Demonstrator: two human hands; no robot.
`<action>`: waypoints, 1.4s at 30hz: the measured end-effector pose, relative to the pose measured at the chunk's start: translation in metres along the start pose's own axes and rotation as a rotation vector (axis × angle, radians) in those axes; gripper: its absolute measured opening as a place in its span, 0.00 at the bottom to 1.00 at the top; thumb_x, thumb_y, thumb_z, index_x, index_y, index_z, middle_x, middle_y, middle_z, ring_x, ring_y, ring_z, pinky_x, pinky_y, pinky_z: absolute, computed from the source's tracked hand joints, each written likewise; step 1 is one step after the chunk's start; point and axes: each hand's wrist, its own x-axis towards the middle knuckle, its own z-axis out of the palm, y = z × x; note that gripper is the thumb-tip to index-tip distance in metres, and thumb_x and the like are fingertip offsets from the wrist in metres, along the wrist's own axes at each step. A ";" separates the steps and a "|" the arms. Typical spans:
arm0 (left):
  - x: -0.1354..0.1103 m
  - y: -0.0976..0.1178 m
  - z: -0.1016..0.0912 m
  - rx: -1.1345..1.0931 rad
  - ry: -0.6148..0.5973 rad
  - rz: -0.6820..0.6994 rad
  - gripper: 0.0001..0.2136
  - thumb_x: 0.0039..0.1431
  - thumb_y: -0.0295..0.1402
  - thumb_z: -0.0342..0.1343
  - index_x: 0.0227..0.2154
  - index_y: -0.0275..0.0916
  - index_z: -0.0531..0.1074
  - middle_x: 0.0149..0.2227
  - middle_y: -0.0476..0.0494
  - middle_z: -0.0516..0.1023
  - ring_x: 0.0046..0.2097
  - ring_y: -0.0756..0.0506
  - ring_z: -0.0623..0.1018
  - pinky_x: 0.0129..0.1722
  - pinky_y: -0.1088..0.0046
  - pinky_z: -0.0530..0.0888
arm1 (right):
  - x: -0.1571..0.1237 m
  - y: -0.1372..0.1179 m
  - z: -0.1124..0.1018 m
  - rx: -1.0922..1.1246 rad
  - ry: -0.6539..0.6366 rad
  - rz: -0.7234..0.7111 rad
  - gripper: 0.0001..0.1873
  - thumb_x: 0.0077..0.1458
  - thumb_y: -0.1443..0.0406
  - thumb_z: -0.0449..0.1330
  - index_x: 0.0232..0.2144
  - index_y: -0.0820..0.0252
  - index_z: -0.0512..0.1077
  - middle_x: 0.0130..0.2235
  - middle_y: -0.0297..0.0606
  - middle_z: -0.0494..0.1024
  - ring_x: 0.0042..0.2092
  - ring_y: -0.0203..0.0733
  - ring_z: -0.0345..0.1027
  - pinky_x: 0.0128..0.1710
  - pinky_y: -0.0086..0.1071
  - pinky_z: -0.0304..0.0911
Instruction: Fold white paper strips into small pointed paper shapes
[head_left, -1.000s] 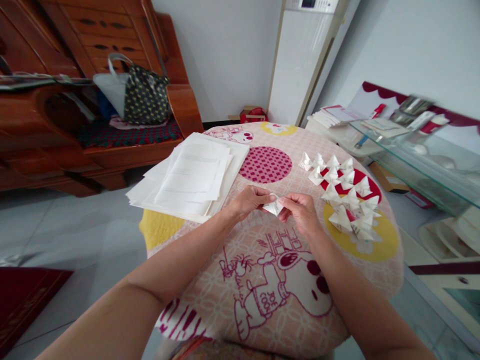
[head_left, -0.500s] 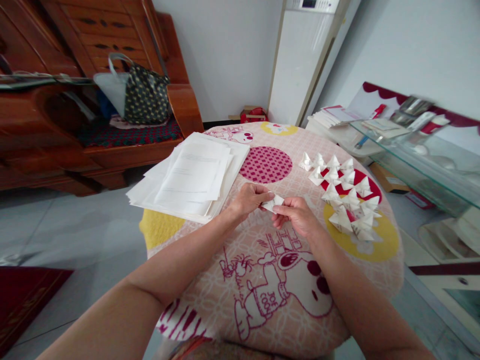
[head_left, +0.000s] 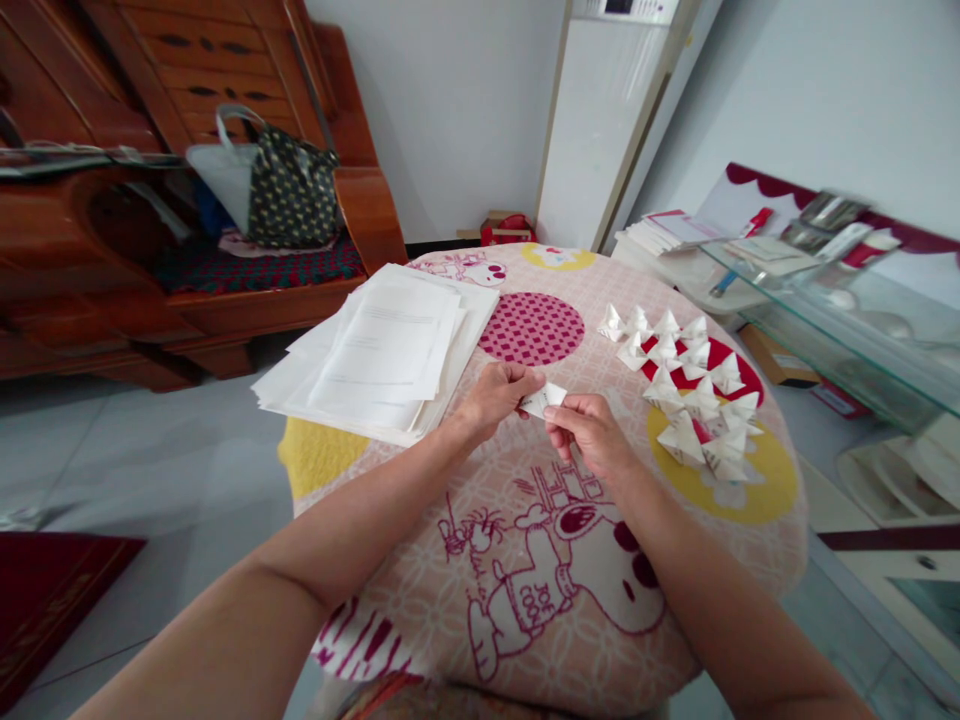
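A small piece of folded paper point(head_left: 544, 399), white with some print on it, is pinched between both hands above the middle of the table. My left hand point(head_left: 501, 398) grips its left side with thumb and fingers. On the other side, my right hand point(head_left: 592, 428) holds the lower right edge, its thumb on top. Several folded paper boats point(head_left: 703, 400) stand in rows on the right of the table. To the left lies a loose stack of paper sheets point(head_left: 386, 345), the top one faintly printed.
The round table wears a pink patterned cloth point(head_left: 420, 560) with a cartoon dog. At the right, a glass shelf point(head_left: 840, 320) carries cups and papers. A wooden bench point(head_left: 375, 215) with a dotted bag point(head_left: 292, 190) is at the back left. Behind stands a white upright cabinet point(head_left: 600, 110).
The fingers have shifted slightly on the folded paper, and more of its face shows between them. Paper boats and stack stay where they were.
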 end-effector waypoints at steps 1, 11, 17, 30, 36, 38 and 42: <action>0.000 0.000 0.000 -0.001 0.007 0.001 0.18 0.55 0.43 0.65 0.19 0.36 0.68 0.18 0.52 0.67 0.20 0.55 0.65 0.20 0.78 0.63 | 0.000 0.000 0.001 0.005 0.005 0.004 0.17 0.45 0.55 0.67 0.17 0.59 0.71 0.15 0.31 0.70 0.13 0.30 0.58 0.10 0.24 0.53; 0.000 0.004 -0.003 0.078 -0.122 -0.039 0.18 0.51 0.45 0.67 0.21 0.36 0.70 0.18 0.53 0.66 0.20 0.55 0.63 0.20 0.77 0.58 | -0.003 0.000 0.002 -0.009 -0.024 0.026 0.17 0.46 0.54 0.67 0.17 0.59 0.72 0.15 0.31 0.70 0.13 0.29 0.57 0.10 0.24 0.51; -0.003 -0.001 0.002 0.198 0.010 0.053 0.15 0.52 0.40 0.65 0.19 0.36 0.69 0.17 0.55 0.64 0.21 0.56 0.61 0.21 0.78 0.55 | 0.000 0.003 0.003 -0.028 -0.044 0.070 0.17 0.46 0.54 0.68 0.17 0.59 0.72 0.15 0.30 0.70 0.13 0.29 0.56 0.11 0.23 0.49; -0.001 0.004 -0.009 0.180 -0.134 -0.080 0.18 0.62 0.42 0.62 0.22 0.35 0.70 0.20 0.50 0.72 0.20 0.55 0.67 0.20 0.79 0.62 | 0.003 0.000 -0.007 0.084 0.104 0.004 0.17 0.44 0.54 0.70 0.19 0.59 0.72 0.16 0.30 0.71 0.14 0.29 0.57 0.11 0.23 0.52; -0.002 0.008 -0.007 0.286 -0.160 -0.053 0.19 0.63 0.39 0.60 0.18 0.36 0.67 0.16 0.54 0.65 0.18 0.57 0.61 0.19 0.80 0.56 | 0.002 -0.005 -0.019 0.057 -0.057 0.101 0.18 0.45 0.53 0.71 0.20 0.61 0.74 0.20 0.37 0.77 0.17 0.34 0.66 0.15 0.27 0.63; -0.001 0.010 -0.008 0.287 -0.195 -0.083 0.20 0.62 0.39 0.61 0.18 0.36 0.66 0.16 0.54 0.65 0.17 0.57 0.61 0.18 0.80 0.56 | 0.003 -0.008 -0.024 0.060 -0.070 0.112 0.18 0.44 0.53 0.72 0.22 0.62 0.75 0.23 0.39 0.79 0.20 0.36 0.70 0.19 0.29 0.67; 0.000 0.009 -0.012 0.328 -0.233 -0.153 0.18 0.62 0.36 0.60 0.18 0.36 0.68 0.16 0.52 0.68 0.17 0.56 0.64 0.17 0.80 0.58 | 0.006 -0.010 -0.032 0.058 -0.007 0.123 0.15 0.40 0.58 0.75 0.21 0.62 0.76 0.23 0.38 0.80 0.21 0.35 0.71 0.21 0.27 0.69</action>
